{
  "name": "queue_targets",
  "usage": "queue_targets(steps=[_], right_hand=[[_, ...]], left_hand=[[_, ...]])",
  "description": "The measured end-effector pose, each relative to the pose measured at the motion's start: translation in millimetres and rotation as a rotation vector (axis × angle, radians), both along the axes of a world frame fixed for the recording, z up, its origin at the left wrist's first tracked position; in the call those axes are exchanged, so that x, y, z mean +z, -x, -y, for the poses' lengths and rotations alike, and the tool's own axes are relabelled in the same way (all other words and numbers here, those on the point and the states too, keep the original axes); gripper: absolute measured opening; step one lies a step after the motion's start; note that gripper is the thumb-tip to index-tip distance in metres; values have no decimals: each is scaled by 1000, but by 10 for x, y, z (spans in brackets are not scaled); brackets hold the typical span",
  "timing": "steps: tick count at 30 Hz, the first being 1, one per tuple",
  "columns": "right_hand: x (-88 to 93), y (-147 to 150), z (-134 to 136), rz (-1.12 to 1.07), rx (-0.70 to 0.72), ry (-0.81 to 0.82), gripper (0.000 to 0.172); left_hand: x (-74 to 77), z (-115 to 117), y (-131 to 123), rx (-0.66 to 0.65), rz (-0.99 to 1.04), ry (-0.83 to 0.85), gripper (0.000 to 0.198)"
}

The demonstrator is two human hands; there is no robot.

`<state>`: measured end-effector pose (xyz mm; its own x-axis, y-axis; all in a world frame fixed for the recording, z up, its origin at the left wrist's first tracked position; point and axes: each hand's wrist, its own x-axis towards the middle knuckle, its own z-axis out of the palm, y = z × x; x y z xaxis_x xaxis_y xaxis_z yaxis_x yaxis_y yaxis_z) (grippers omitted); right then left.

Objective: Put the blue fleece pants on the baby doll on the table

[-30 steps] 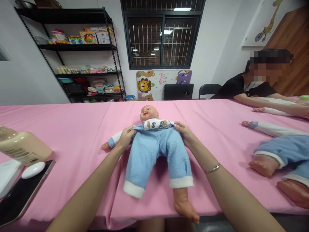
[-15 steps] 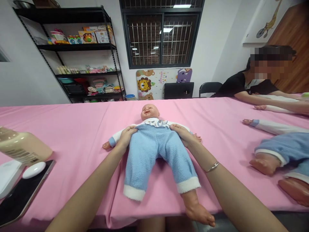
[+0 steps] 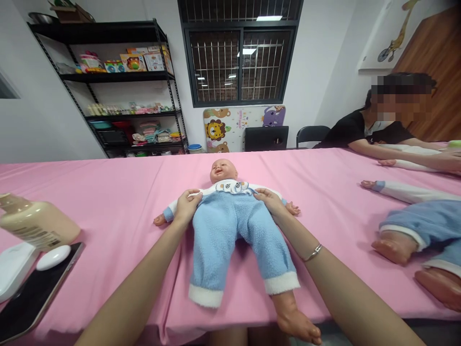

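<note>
A baby doll (image 3: 224, 170) lies face up on the pink-covered table, its head away from me and its arms spread. It wears a white top with a printed front (image 3: 232, 186) and fluffy light-blue trousers (image 3: 214, 235) with white cuffs. One bare foot (image 3: 297, 317) sticks out of the right-hand leg; the other foot is hidden. At the left side of the waistband, my left hand (image 3: 188, 205) pinches the trousers. My right hand (image 3: 270, 201), below a silver bracelet on the wrist, pinches the waistband's opposite side.
On the left lie a pump bottle (image 3: 43, 223), a phone (image 3: 39, 293), a white oval case (image 3: 54, 258) and a white box (image 3: 14, 269). A second doll in blue trousers (image 3: 421, 221) lies at right. Beyond it, a person (image 3: 355, 125) leans over another doll. Shelves (image 3: 118, 76) stand behind.
The view has tilted up slightly. More of the top's printed front shows above the waistband, and the left trouser leg has shifted a little. Both hands keep their pinch at the waist.
</note>
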<state>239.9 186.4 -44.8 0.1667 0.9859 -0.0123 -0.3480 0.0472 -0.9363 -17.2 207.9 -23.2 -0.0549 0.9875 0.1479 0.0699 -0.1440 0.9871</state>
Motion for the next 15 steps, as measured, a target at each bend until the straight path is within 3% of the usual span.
queue_targets(steps=[2, 5, 8, 12, 15], right_hand=[[26, 9, 17, -35, 19, -11, 44], [137, 28, 77, -110, 64, -62, 41], [222, 51, 120, -121, 74, -60, 39], [187, 74, 52, 22, 48, -80, 40], [212, 111, 49, 222, -73, -180, 40]], left_hand=[[8, -7, 5, -10, 92, 19, 46], [97, 32, 1, -140, 323, 52, 51], [183, 71, 15, -251, 408, 56, 51], [184, 45, 55, -262, 327, 5, 55], [134, 3, 71, -106, 71, -162, 52]])
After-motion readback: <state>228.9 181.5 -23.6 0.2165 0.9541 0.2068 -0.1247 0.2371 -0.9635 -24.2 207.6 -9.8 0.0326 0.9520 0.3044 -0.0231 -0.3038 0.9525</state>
